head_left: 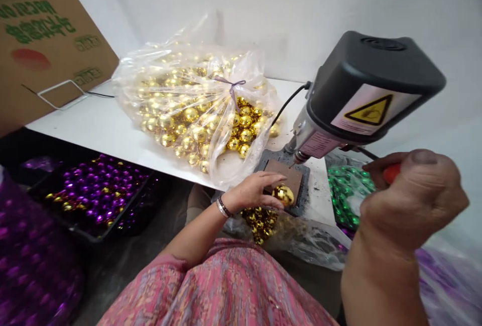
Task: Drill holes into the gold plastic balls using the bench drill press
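— White wall (pixel 263 9) at the back, white counter (pixel 101 125) in front of it. What stands on it?

— Far and middle, a clear bag (pixel 196 105) tied with a ribbon, full of gold baubles. To its right is a drill (pixel 361 90) with a black hood and a yellow warning label; its cable runs off behind the bag.

— And under the drill?

— A black base (pixel 303 200) at the near edge of the counter, with a brown pad (pixel 288 170) on top. One gold ball (pixel 283 194) sits on the near end of that pad.

— Who holds it?

— The left hand (pixel 254 190). Its fingers lie over the ball and the thumb tucks in below, so the ball is pinched against the pad. A bracelet (pixel 224 208) is on that wrist.

— The right hand (pixel 410 190)?

— Near right, shut in a fist around a red handle (pixel 391 173) on a thin rod that leads to the drill's side.

— Is the bit touching the ball?

— I cannot tell; the tip is just above the pad's far side.

— What else is around?

— Green beads (pixel 346 190) in plastic just right of the base. More gold balls (pixel 259 220) in a bag below the left hand. At left, below the counter, a black tray (pixel 86 233) of purple balls. A cardboard box (pixel 41 39) stands far left.
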{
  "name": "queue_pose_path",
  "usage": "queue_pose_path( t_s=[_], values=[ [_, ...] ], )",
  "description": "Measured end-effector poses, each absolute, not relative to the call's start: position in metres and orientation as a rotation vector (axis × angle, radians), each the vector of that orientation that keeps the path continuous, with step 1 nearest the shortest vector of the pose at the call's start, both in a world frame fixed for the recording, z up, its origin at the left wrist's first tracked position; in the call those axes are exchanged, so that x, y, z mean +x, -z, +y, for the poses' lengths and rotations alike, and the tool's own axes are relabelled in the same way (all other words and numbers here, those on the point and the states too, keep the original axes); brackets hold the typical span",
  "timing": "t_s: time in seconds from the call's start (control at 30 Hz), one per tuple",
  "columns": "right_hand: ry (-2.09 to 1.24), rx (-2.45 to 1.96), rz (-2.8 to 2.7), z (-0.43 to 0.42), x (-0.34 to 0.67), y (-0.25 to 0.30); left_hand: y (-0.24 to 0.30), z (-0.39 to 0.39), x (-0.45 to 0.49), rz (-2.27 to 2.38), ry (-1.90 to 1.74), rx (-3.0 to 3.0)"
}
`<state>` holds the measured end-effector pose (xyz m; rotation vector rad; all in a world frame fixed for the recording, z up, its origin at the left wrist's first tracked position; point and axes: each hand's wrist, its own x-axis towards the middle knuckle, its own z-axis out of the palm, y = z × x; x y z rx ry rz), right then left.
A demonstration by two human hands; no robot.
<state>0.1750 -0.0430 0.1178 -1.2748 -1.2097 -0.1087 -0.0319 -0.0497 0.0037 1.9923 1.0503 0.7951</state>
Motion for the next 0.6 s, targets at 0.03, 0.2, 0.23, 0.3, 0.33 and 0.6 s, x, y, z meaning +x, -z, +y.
queue_pose_path(
  t_s=[0.03, 0.2, 0.23, 0.3, 0.33, 0.6],
  values=[
    [0.118, -1.273, -1.211, -0.043, 0.175, -0.116, -0.008, -0.05, -0.039, 1.109, -0.864, 1.957],
    [0.12, -1.311, -1.188, -0.044, 0.175, -0.116, -0.02, -0.025, -0.079, 1.781, -1.172, 1.741],
    [0.121, -1.318, -1.186, -0.044, 0.175, -0.117, -0.019, -0.017, -0.084, 1.869, -1.083, 1.746],
    [0.114, -1.326, -1.195, -0.044, 0.175, -0.117, -0.016, -0.002, -0.09, 1.97, -0.862, 1.804],
    [0.107, -1.324, -1.194, -0.044, 0.175, -0.116, -0.013, 0.004, -0.09, 1.987, -0.766, 1.846],
    [0.04, -1.28, -1.175, -0.045, 0.175, -0.114, -0.001, 0.02, -0.075, 1.927, -0.578, 1.938]
  ],
)
